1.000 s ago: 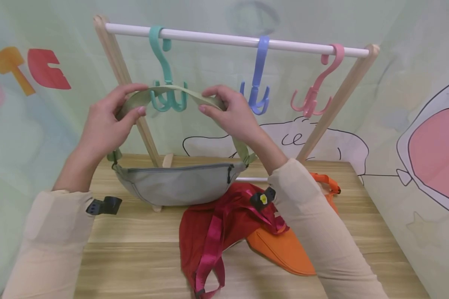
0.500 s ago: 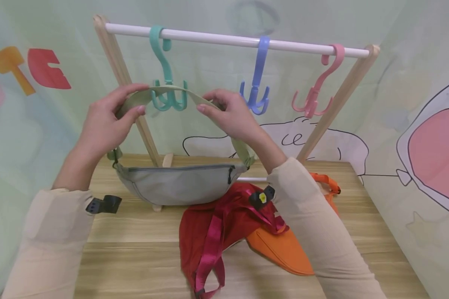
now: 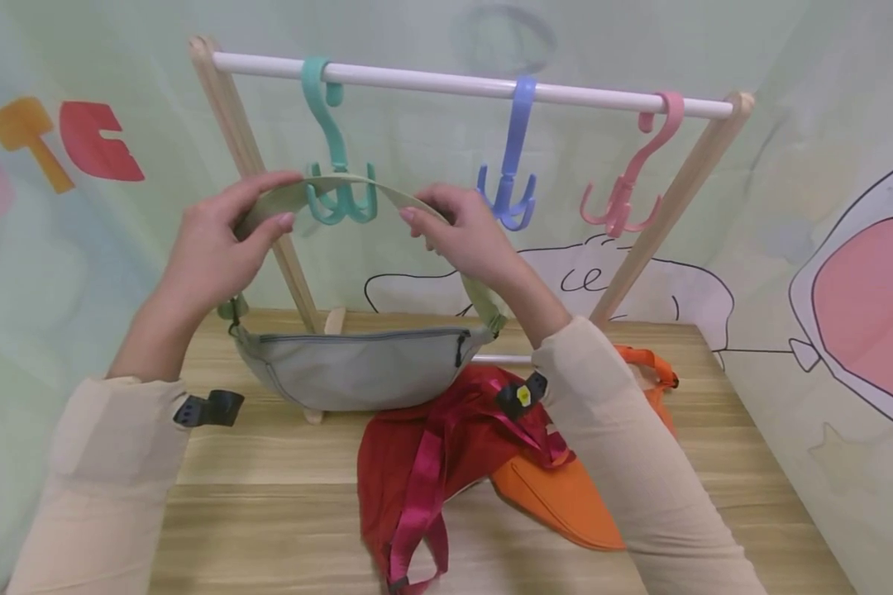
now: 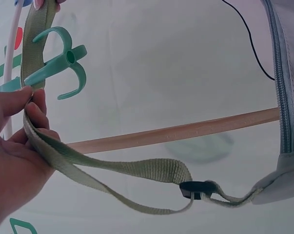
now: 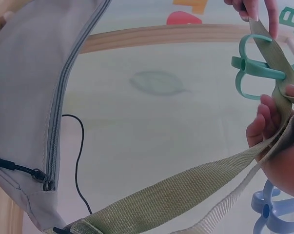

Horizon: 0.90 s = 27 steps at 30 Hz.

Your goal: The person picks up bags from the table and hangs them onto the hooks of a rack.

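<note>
A grey waist bag [image 3: 365,370] hangs level below my hands, its zip along the top edge. Its light green strap [image 3: 351,179] arches up to the teal hook hanger [image 3: 329,128]. The strap lies across the hanger just above its prongs, as the left wrist view also shows with a teal prong [image 4: 49,71] crossing the webbing. On the left side of the hanger, my left hand [image 3: 219,244] pinches the strap between thumb and fingers. My right hand [image 3: 476,235] holds the strap on the other side, between thumb and curled fingers.
A white rail [image 3: 432,80] on wooden legs carries a blue hanger [image 3: 517,136] and a pink hanger [image 3: 625,182] farther right. On the wooden table [image 3: 268,512] lie a crimson bag [image 3: 394,463] with straps and an orange bag [image 3: 565,500].
The hands and waist bag hold nearly the same place; the whole view shifts slightly. My right hand's fingers move a little along the strap, with fingertips now showing below the thumb.
</note>
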Tool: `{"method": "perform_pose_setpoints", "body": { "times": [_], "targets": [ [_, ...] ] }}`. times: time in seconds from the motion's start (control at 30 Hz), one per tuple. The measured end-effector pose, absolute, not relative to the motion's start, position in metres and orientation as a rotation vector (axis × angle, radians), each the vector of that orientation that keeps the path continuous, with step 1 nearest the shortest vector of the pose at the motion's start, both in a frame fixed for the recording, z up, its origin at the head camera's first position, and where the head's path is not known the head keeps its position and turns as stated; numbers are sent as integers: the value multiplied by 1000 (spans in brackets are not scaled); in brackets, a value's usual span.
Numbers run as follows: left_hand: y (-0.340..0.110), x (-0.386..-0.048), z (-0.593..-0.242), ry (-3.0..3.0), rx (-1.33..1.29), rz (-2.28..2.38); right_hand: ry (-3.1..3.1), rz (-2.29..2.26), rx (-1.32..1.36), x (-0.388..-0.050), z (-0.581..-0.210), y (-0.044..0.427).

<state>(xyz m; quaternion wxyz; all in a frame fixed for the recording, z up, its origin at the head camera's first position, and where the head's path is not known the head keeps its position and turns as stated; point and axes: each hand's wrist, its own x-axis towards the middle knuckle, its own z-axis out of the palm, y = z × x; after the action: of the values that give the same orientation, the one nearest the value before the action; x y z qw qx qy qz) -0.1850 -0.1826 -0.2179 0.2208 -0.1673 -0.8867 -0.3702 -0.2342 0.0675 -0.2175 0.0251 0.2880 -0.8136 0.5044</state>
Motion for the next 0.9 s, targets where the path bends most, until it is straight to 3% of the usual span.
{"method": "perform_pose_setpoints", "body": {
  "times": [0.6, 0.9],
  "targets": [
    [-182, -186, -219, -2438, -501, -1023, -2326, 1789, 949, -232, -222, 71],
    [-180, -185, -217, -2450, -498, -1038, -2376, 1753, 909, -213, -206, 68]
  ]
}}
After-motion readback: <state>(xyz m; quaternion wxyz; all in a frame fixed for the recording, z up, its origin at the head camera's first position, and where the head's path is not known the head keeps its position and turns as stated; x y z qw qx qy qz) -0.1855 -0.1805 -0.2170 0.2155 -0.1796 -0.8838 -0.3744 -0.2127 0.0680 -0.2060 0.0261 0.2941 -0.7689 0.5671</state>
